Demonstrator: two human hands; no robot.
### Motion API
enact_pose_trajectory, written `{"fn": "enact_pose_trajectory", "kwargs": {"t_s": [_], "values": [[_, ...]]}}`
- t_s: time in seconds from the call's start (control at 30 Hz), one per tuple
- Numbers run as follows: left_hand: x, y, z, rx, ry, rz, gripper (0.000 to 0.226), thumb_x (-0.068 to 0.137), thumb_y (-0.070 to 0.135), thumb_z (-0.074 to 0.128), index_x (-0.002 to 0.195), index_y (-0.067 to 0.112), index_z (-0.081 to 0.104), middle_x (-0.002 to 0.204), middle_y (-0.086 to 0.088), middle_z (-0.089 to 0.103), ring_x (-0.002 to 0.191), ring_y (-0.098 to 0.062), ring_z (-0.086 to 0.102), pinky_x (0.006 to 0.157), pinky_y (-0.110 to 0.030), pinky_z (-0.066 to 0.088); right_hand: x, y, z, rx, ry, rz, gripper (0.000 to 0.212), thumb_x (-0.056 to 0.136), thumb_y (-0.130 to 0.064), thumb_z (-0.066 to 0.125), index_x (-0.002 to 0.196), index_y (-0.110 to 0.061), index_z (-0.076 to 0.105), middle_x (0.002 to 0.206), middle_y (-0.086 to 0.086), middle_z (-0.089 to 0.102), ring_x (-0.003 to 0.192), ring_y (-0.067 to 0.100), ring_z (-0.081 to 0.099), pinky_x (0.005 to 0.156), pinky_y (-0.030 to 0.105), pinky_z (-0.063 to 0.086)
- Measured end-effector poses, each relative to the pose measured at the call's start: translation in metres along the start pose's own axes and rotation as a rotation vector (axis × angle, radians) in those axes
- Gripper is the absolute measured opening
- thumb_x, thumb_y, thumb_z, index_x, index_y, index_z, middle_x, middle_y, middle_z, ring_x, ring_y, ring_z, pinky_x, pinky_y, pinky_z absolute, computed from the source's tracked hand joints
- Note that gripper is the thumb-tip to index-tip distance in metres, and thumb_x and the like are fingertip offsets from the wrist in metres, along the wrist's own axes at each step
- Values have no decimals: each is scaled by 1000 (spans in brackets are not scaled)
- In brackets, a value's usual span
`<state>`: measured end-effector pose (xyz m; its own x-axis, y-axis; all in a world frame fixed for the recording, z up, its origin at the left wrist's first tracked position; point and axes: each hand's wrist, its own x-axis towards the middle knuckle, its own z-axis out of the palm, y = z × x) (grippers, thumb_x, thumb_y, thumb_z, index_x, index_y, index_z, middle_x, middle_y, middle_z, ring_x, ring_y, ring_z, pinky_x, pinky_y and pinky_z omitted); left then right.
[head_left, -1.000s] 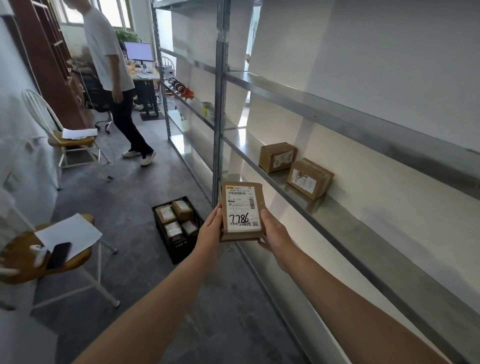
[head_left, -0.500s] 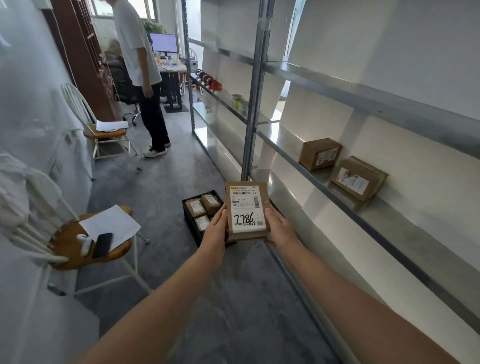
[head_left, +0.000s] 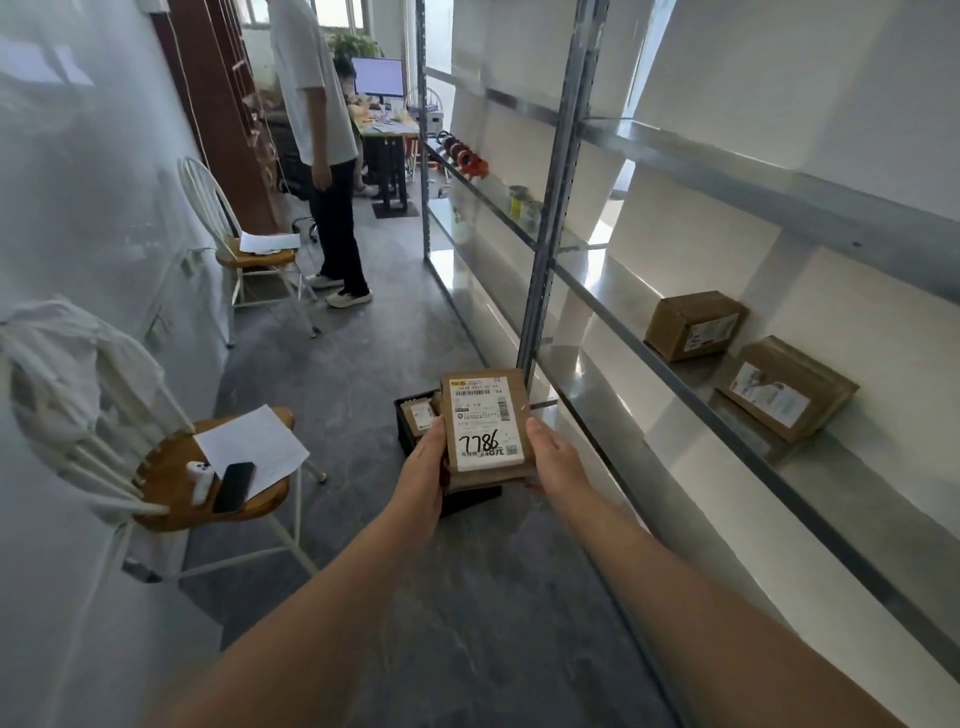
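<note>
Metal shelving (head_left: 841, 478) fills the right of the frame. At lower centre, above a black crate (head_left: 470, 500), I hold a small cardboard parcel (head_left: 485, 423) with its label, marked 7786, facing up. My left hand (head_left: 426, 467) and right hand (head_left: 558, 462) clasp its long edges. My thumbs press the sides and my fingers curl behind it, mostly hidden. It looks light, stiff and matte, so the side edges should give the best grip.

The handwritten number "7786" is marked in black on the lower part of the white shipping label (head_left: 483, 410) affixed to the upper face of the brown parcel (head_left: 489, 475). Printed "87", followed by one character, is located directly beneath it, beside a small QR code. A barcode is printed near the label's top edge. The fine print cannot be read. The labels on the two shelf boxes (head_left: 693, 325) (head_left: 787, 387) are illegible.
</note>
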<state>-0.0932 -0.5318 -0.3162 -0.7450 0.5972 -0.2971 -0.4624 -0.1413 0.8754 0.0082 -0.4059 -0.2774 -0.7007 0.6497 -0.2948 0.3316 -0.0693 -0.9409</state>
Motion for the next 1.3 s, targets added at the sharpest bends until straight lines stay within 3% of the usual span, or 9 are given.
{"fn": "enact_pose_trajectory", "kwargs": {"t_s": [0.2,0.33,0.47,0.67,0.77,0.87,1.0,1.13,1.3], "values": [[38,24,13,48,40,55,48,98,50,44,129,17,60,110,-5,74,98,-18,72,65,-22,58,51,-23,-5,59,-92,20,43,102,-47,40,131,-22,59,113,1,70,109,19,63,101,43,48],[67,38,31,95,56,76,47,100,47,42,132,16,57,115,-7,72,103,-20,71,67,-23,57,89,-33,-18,97,-93,20,38,102,-48,38,118,-25,64,92,-9,71,91,7,64,76,24,48],[95,43,52,84,60,78,42,103,36,41,133,12,55,123,-12,68,106,-21,69,69,-22,57,128,-41,-31,120,-123,59,44,101,-50,38,122,-21,64,108,1,72,106,20,65,102,44,47],[136,39,81,94,89,61,40,103,37,40,134,16,56,122,-6,69,113,-20,65,89,-29,51,177,-41,-56,144,-146,76,44,102,-50,35,119,-23,65,104,0,73,104,20,66,103,47,47],[157,38,94,87,103,43,39,103,37,42,128,15,60,115,-6,72,106,-19,69,78,-26,55,196,-38,-70,165,-144,104,43,101,-50,36,117,-23,66,103,-1,74,102,20,67,97,44,50],[178,34,105,84,97,48,40,101,41,44,125,14,62,114,-8,73,104,-21,70,69,-22,57,208,-41,-81,200,-143,112,38,102,-48,38,110,-26,68,96,-3,76,92,15,70,74,30,55],[191,27,111,26,96,-9,35,98,42,50,120,20,67,113,-5,73,101,-19,71,67,-22,58,227,-46,-85,221,-126,145,36,102,-45,39,118,-25,65,102,2,75,94,19,71,79,37,59],[212,31,99,13,72,-4,34,99,42,47,118,23,67,113,-4,73,102,-17,71,67,-20,57,245,-51,-69,226,-103,132,35,103,-40,42,119,-21,66,92,-2,76,77,8,72,64,27,58],[240,50,68,19,18,-64,36,100,44,45,116,22,68,111,-4,74,100,-16,71,64,-17,57,267,-56,-34,218,-48,132,36,104,-40,38,112,-21,67,91,0,77,80,11,73,72,31,57]]}}
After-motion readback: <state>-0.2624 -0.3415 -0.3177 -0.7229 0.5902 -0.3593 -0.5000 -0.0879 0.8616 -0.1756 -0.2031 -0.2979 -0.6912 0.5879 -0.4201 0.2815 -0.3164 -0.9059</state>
